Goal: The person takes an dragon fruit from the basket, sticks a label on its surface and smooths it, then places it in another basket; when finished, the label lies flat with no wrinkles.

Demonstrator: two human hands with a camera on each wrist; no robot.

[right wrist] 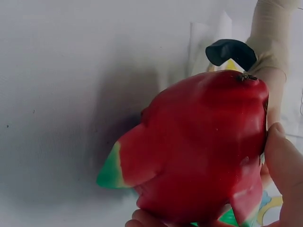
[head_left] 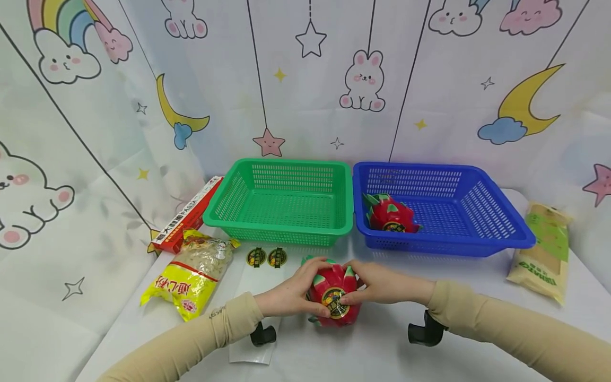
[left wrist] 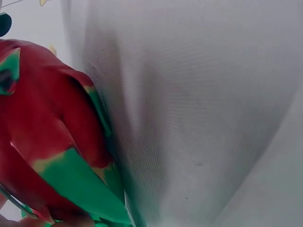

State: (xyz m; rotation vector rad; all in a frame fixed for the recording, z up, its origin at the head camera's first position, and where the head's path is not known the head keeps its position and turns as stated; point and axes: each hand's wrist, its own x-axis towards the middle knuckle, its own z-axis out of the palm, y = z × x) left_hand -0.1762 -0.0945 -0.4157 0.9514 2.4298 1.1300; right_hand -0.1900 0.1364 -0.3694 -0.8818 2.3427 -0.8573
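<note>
A red dragon fruit (head_left: 338, 281) with green-tipped scales is held between both hands over the white table. A round black-and-gold sticker (head_left: 335, 303) lies on its upper side. My left hand (head_left: 297, 293) grips the fruit from the left, its thumb along the lower edge of the sticker. From the right, my right hand (head_left: 382, 284) holds it, with the thumb on the sticker. The left wrist view has the fruit's scaly side (left wrist: 52, 127) at its left edge. Its smooth red underside (right wrist: 203, 146) fills the middle of the right wrist view, fingers curled beneath.
Behind stand a green basket (head_left: 281, 233) and a blue basket (head_left: 444, 246); the blue one holds another stickered dragon fruit (head_left: 392, 214). A clear sheet with two round stickers (head_left: 256, 258) lies at left, beside a yellow pasta bag (head_left: 191, 276) and red pasta box (head_left: 188, 215). A beige packet (head_left: 541, 252) lies right.
</note>
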